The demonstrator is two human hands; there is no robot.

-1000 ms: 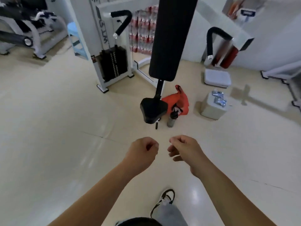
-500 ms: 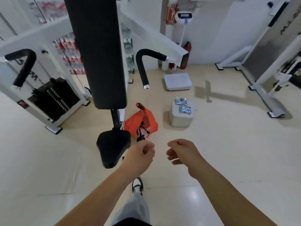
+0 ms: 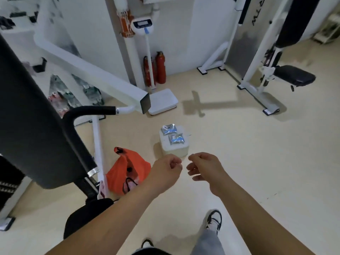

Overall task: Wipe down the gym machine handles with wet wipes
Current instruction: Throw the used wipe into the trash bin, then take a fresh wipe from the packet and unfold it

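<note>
Two silvery wet wipe packets [image 3: 173, 135] lie on a white block [image 3: 174, 150] on the floor, just beyond my hands. My left hand [image 3: 165, 172] is curled into a loose fist with nothing visible in it. My right hand [image 3: 202, 166] hangs beside it, fingers curled and empty. A black padded machine handle [image 3: 88, 111] curves from a white arm [image 3: 88, 74] at the left, well above and to the left of both hands. The machine's black back pad [image 3: 31, 122] and seat [image 3: 86, 216] fill the left side.
An orange plastic bag [image 3: 127, 172] lies by the machine's post. A white weighing scale [image 3: 161, 102] and two red fire extinguishers [image 3: 156, 70] stand by the wall. Another white machine with a black seat [image 3: 294, 78] stands at the right. My shoe [image 3: 213, 221] is on the cream floor.
My view has swung right and closer to the white block and its packets. The machine has slid to the left of the frame. Both hands stay held together in front of me.
</note>
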